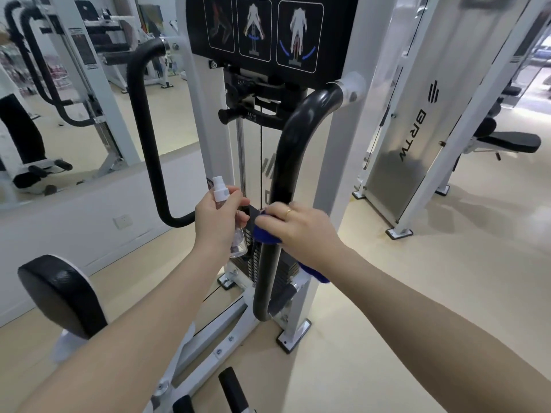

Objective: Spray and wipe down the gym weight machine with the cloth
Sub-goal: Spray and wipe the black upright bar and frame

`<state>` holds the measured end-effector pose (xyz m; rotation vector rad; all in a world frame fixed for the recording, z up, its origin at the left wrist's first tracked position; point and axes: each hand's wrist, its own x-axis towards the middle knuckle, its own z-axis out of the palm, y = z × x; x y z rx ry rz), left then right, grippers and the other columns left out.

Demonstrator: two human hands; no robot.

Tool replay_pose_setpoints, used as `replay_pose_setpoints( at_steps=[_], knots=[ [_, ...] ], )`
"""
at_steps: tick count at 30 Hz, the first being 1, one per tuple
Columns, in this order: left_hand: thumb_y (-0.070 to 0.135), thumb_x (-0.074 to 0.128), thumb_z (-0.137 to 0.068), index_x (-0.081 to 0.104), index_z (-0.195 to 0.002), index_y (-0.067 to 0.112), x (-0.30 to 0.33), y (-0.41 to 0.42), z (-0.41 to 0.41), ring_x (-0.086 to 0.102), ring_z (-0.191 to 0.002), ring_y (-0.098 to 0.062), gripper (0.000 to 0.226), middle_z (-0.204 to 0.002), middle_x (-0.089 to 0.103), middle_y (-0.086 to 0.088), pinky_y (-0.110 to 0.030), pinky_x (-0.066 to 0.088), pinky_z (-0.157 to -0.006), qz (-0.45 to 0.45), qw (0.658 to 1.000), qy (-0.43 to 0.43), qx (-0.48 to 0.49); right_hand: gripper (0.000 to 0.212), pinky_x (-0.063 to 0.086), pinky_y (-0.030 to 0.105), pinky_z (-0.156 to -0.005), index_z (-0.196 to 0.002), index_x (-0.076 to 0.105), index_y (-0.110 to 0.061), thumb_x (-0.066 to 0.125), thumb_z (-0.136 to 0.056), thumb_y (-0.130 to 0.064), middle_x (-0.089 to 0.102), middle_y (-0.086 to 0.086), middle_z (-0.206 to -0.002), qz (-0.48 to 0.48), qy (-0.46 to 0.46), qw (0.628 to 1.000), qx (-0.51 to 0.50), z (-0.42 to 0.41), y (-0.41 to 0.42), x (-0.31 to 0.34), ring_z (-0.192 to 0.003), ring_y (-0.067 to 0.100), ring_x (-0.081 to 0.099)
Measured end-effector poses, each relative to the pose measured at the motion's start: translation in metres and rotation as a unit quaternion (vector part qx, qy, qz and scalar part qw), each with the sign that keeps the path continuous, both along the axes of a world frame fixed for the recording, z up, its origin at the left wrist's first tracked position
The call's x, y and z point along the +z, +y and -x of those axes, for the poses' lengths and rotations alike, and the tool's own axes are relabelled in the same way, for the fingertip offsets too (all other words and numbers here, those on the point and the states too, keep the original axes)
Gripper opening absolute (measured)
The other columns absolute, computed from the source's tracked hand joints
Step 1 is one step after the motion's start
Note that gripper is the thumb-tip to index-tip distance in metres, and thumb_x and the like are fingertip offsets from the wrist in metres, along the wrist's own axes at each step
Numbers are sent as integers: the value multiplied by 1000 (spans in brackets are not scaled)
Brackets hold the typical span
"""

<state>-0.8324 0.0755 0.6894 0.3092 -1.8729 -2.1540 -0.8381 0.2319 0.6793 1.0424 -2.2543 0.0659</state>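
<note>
Cloth (266, 235) pressed on handle bar (290, 162) by right hand (301, 231)

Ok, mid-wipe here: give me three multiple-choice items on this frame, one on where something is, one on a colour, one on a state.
1. Where is the cloth pressed?
A. on the black curved handle bar to the right of the weight stack
B. on the round black pad at lower left
C. on the exercise chart panel

2. What colour is the cloth?
A. white
B. blue
C. yellow

3. What is the left hand doing?
A. hanging idle
B. resting flat on the frame
C. gripping a small clear plastic spray bottle with a white nozzle

Answers:
1 A: the right hand holds the blue cloth against the black curved handle bar.
2 B: it shows deep blue under the hand and again below the wrist.
3 C: the left hand has its fingers curled round the spray bottle, nozzle up.
</note>
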Motion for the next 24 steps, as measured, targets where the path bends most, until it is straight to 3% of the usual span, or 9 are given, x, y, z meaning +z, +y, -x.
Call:
replay_pose_setpoints(
  at_steps=[3, 6, 8, 9, 11, 13, 15, 19, 24],
  knots=[
    [14, 58, -91, 58, -92, 20, -8, 4, -4, 54, -51, -7, 6, -74, 66, 1, -23, 51, -54, 17, 1000, 1, -11, 32, 45, 17, -74, -107, 63, -11, 56, -76, -9, 62, 1, -101, 304, -35, 952, -26, -6, 6, 17, -83, 16, 56],
    [17, 62, -90, 61, -96, 21, -16, 12, -6, 56, -56, -8, 8, -77, 64, 1, -24, 54, -58, 44, 999, -5, -31, 32, 37, 5, -79, -111, 52, -17, 55, -83, -3, 56, -6, -102, 614, -147, 769, -99, 5, 10, 48, -91, 9, 52],
    [19, 62, -90, 61, -103, 19, -22, 19, -8, 57, -60, -11, 13, -81, 64, -2, -26, 55, -60, 59, 997, -22, -46, 28, 43, 16, -82, -116, 46, -18, 51, -90, -7, 56, -7, -100, 702, -236, 661, -120, 24, 8, 54, -90, 8, 54],
    [18, 62, -90, 62, -104, 18, -25, 21, -9, 56, -58, -12, 14, -77, 63, -2, -25, 52, -55, 65, 996, -31, -53, 28, 46, 24, -85, -117, 45, -19, 49, -92, -8, 56, -6, -100, 716, -279, 632, -103, 33, 4, 52, -91, 9, 55],
    [14, 62, -89, 62, -101, 17, -32, 26, -10, 55, -54, -10, 12, -68, 60, 2, -20, 45, -49, 75, 995, -35, -63, 28, 48, 35, -92, -117, 45, -23, 45, -93, -7, 58, 0, -106, 685, -356, 634, -42, 40, -7, 39, -97, 16, 57],
    [10, 62, -88, 62, -97, 17, -37, 27, -9, 55, -54, -10, 12, -66, 60, 2, -22, 47, -53, 62, 996, -30, -63, 28, 48, 37, -92, -116, 46, -22, 42, -94, -5, 57, 5, -111, 617, -405, 675, -16, 37, -11, 14, -101, 19, 57],
    [10, 64, -87, 61, -97, 18, -38, 27, -9, 56, -58, -12, 13, -67, 62, 1, -26, 51, -59, 40, 997, -32, -62, 25, 49, 37, -87, -113, 46, -18, 40, -95, -1, 56, 8, -110, 559, -468, 684, -9, 30, -5, -16, -95, 17, 58],
    [13, 64, -87, 60, -96, 21, -37, 26, -9, 58, -61, -11, 13, -74, 63, 1, -24, 54, -62, 43, 996, -39, -63, 22, 47, 46, -96, -117, 48, -16, 43, -97, -8, 57, 9, -114, 537, -551, 637, -52, 18, 1, -44, -100, 22, 60],
    [13, 65, -87, 60, -99, 18, -39, 22, -4, 59, -63, -14, 14, -81, 64, -2, -29, 55, -65, 38, 996, -44, -73, 21, 48, 33, -91, -108, 51, -27, 46, -97, -10, 60, 3, -109, 716, -419, 559, 2, 25, -2, 6, -99, 17, 60]
  ],
)
